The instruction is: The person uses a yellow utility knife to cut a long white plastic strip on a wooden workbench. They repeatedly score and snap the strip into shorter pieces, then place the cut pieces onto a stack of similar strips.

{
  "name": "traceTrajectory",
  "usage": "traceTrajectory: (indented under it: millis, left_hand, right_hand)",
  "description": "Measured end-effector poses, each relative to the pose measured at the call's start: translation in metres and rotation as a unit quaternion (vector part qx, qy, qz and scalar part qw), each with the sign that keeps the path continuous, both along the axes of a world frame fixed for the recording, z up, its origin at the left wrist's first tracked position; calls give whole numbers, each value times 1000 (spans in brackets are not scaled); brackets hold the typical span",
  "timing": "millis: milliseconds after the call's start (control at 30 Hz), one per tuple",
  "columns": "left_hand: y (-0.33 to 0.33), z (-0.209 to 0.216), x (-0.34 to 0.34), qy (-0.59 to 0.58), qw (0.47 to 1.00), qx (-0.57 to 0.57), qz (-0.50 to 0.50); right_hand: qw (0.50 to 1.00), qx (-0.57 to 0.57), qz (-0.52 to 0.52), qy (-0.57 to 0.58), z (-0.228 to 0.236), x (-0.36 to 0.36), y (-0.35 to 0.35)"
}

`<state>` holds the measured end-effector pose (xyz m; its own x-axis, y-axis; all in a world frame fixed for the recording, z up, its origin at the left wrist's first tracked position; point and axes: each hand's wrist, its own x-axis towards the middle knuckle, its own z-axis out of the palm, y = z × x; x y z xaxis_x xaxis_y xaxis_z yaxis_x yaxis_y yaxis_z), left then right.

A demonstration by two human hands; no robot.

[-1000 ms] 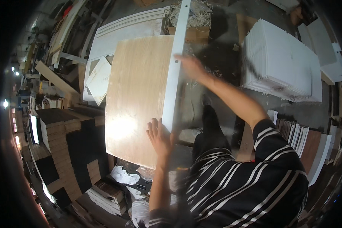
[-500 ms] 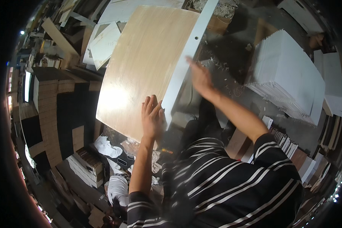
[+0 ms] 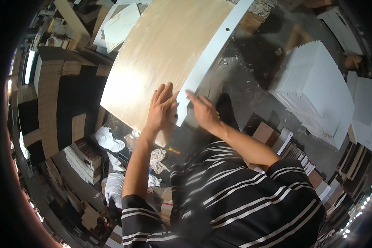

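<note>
A large panel with a light wood-grain face (image 3: 153,62) stretches away in front of me. Along its right side runs a long white strip (image 3: 211,53) with round holes near its ends. My left hand (image 3: 159,108) lies on the panel close to the strip's near end, fingers extended and slightly spread. My right hand (image 3: 204,111) is at the strip's right edge, its index finger stretched onto the white surface and the other fingers partly curled, slightly blurred. A small yellow bit shows beside its palm; what it is I cannot make out.
A tall stack of white panels (image 3: 318,91) stands at right. At left is a brown and black stack of boards (image 3: 70,103). White cloth (image 3: 108,139) and a yellow-orange tool (image 3: 174,150) lie below the panel. A person in white (image 3: 113,188) is at lower left.
My right hand has come back along the strip toward me, closer to my left hand. My left hand stays on the panel. The whole view has shifted somewhat.
</note>
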<state>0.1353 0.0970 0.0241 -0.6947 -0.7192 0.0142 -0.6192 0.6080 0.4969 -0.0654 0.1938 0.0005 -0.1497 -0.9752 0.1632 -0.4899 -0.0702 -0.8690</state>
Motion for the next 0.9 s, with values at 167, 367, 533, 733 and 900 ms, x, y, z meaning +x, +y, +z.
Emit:
traceTrajectory:
  millis: [167,367,533,733,900]
  left_hand:
    - [-11,2,1,-19,999,-14,-37]
    - [-6,0,0,-5,1000,-17,-24]
    - [-6,-4,-1,-9,999,-30,-16]
    - [-5,-4,-2,-14,999,-34,-12]
    - [-4,-3,-4,-15,999,-35,-11]
  right_hand:
    - [985,15,166,37,3,-13,12]
    - [974,-64,216,-2,-3,-21,0]
    - [965,-37,258,30,0,-29,-8]
    - [973,-56,222,23,1,-22,7]
    - [988,50,146,15,13,-6,23]
